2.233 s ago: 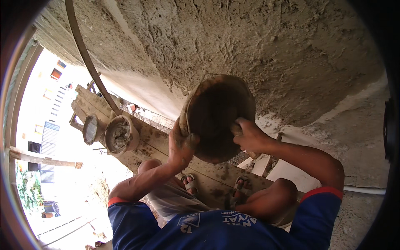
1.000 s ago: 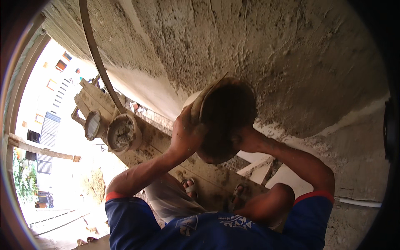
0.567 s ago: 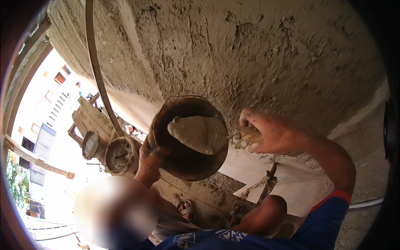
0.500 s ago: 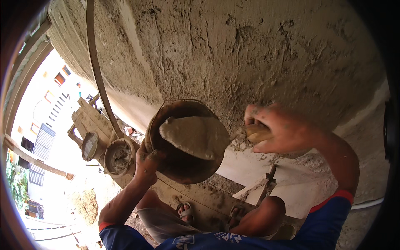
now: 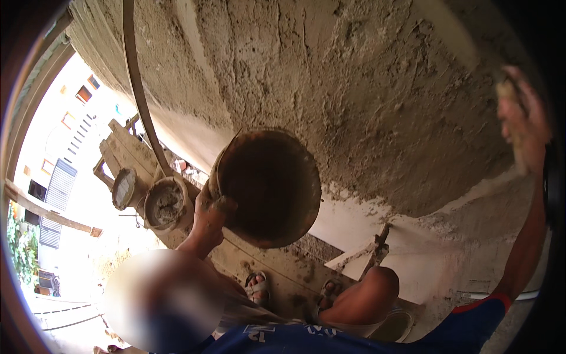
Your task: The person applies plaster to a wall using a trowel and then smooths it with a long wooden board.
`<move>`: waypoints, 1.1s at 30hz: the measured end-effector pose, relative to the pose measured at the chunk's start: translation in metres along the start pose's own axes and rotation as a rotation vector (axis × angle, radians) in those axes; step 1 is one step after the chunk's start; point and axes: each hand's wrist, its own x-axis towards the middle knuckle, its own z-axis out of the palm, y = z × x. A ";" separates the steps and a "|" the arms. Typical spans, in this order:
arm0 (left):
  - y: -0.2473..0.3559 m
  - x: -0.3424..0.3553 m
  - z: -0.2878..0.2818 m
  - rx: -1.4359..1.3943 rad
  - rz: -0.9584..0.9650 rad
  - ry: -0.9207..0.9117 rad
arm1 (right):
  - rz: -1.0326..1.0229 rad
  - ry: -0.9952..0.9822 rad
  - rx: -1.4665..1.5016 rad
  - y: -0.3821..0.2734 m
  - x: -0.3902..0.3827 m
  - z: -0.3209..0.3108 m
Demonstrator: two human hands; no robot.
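My left hand (image 5: pixel 211 217) is closed on the left rim of a dark, mortar-stained bucket (image 5: pixel 268 186), tilted so that I see into its shadowed inside. At the far upper right, my right hand (image 5: pixel 523 115) grips the wooden handle (image 5: pixel 511 109) of a trowel, whose motion-smeared blade (image 5: pixel 448 35) is against or close to the rough plastered wall (image 5: pixel 354 100). I cannot tell whether the blade touches it.
My sandalled feet (image 5: pixel 257 287) are on a plank platform (image 5: pixel 127 154). Two buckets (image 5: pixel 165 203) stand at the left, the larger with grey mortar. A long curved strip (image 5: pixel 135 79) rises behind them. A broken wooden piece (image 5: pixel 377 248) lies below the wall, and a white pipe (image 5: pixel 519 296) runs at lower right.
My right hand has swung up and right from the bucket to the wall. The heaped mortar on the trowel over the bucket is gone from there. My left hand still holds the bucket.
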 end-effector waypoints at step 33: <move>0.009 0.021 -0.060 0.168 0.240 0.139 | -1.178 -0.691 -0.555 -0.092 -0.031 0.328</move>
